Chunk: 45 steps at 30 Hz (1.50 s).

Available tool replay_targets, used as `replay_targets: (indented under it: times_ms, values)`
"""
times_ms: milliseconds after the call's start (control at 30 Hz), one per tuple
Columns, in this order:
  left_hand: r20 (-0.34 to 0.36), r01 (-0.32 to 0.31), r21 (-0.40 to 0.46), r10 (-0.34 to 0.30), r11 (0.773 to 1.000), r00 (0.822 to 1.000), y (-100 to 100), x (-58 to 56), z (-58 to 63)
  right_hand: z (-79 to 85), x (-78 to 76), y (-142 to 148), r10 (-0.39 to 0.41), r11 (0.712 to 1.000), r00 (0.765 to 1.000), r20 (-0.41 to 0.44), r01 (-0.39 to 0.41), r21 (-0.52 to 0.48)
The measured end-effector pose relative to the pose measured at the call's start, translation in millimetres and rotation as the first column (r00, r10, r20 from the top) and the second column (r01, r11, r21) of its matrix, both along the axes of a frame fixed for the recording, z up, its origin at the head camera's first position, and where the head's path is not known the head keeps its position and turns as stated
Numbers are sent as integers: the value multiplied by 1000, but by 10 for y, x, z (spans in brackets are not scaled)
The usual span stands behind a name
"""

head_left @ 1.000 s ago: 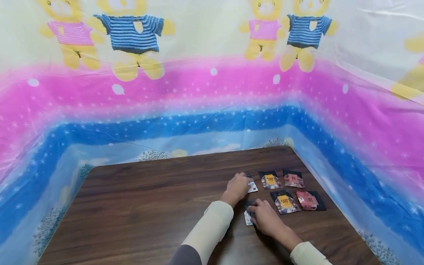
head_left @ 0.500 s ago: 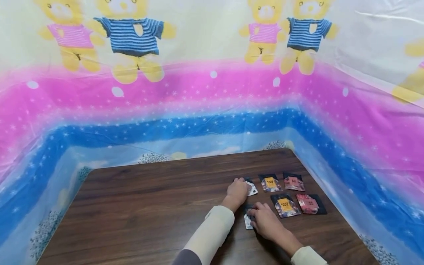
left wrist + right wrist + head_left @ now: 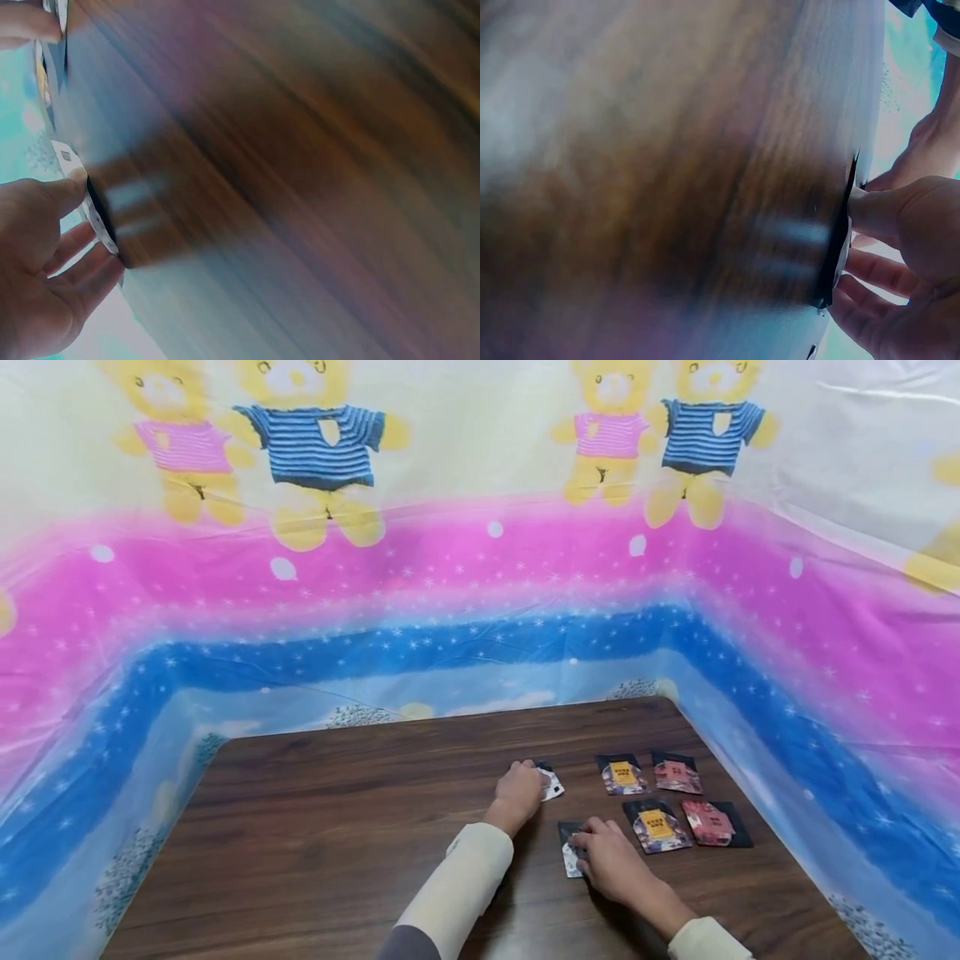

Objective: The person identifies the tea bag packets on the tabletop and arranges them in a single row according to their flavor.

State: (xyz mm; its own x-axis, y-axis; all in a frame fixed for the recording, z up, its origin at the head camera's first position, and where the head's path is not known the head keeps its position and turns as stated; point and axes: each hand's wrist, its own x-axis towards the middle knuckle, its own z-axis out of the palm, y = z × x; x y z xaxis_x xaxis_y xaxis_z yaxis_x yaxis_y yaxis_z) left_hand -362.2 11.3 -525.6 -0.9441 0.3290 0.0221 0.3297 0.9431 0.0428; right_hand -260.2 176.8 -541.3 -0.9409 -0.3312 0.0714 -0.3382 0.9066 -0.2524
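Note:
My left hand (image 3: 519, 793) grips a small flat black-and-white packet (image 3: 552, 783) on the brown table. In the left wrist view, the thumb is at one edge of this packet (image 3: 69, 159) and the fingers are at the other. Nearer the front, my right hand (image 3: 613, 860) holds a second black-and-white packet (image 3: 570, 860) by its edges, and covers its right side. In the right wrist view, that packet's dark edge (image 3: 838, 240) shows between thumb and fingers, close over the wood.
Right of my hands lie two packets with yellow labels, one far (image 3: 622, 774) and one near (image 3: 657, 827). Beyond them are two with red labels, one far (image 3: 677, 772) and one near (image 3: 716, 823). A bear-print cloth (image 3: 420, 560) hangs around the table (image 3: 337, 827).
My left hand has slid its packet to the left, away from the yellow-labelled ones. The right hand has stayed nearly in place with its packet. The head view has turned slightly left.

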Motion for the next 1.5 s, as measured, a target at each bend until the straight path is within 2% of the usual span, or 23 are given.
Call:
replay_targets:
  times_ms: [100, 233, 467, 800, 1100, 1367, 1500]
  values:
    - [-22, 1, -13, -1, 1000, 1000, -86, 1, 36, 11, -28, -12, -7, 1000, 1000, 0, 7, 9]
    - [-49, -13, -11, 13, 1000, 999, -188, -5, 26, 14, -41, -25, -8, 1000, 1000, 14, 8, 17]
    - [-60, -48, 61, 51, 997, 997, -395, 27, -23, 2, -16, -15, 0, 1000, 1000, 24, 0, 8]
    - [-8, -137, 192, 142, 972, 990, -797, 38, -61, -8, 44, -29, 30, 999, 1000, -6, -30, -20]
    - [8, -192, 264, 197, 945, 980, -1271, 27, -13, 18, -1, -3, 7, 1000, 1000, 30, -6, -16]
    - [41, -272, 281, 272, 920, 962, -1660, 83, 36, 21, -13, -17, -11, 1000, 998, 54, 13, -27]
    - [43, -298, 266, 298, 917, 954, -1847, 121, 57, 8, 0, -23, -13, 999, 998, 65, 15, -29]
